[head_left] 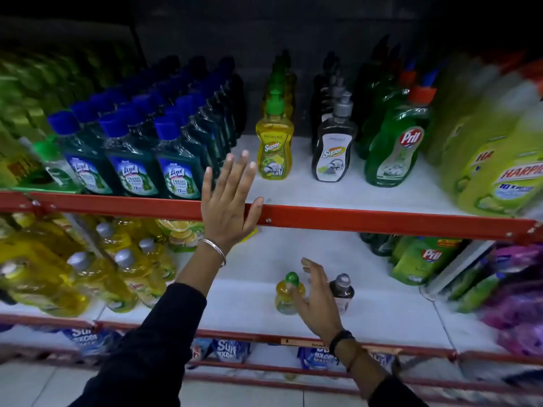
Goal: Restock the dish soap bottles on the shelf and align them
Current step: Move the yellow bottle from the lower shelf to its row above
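On the upper shelf (352,214) stand a row of yellow pump dish soap bottles (274,148), a row of black pump bottles (333,154) and green Pril bottles (392,145). My left hand (227,201) is spread open over the red shelf edge, beside the blue-capped Lizol bottles (179,168), touching no bottle. On the lower shelf (252,292) a small yellow bottle (286,292) and a small black bottle (342,290) stand upright. My right hand (316,298) hovers open between them, fingers spread, partly hiding both.
Yellow bottles (58,277) crowd the lower shelf's left; green Pril pouches (423,259) and purple packs (517,304) sit at its right. Large Harpic packs (499,171) fill the upper right. Surf pouches (229,349) lie on the bottom shelf.
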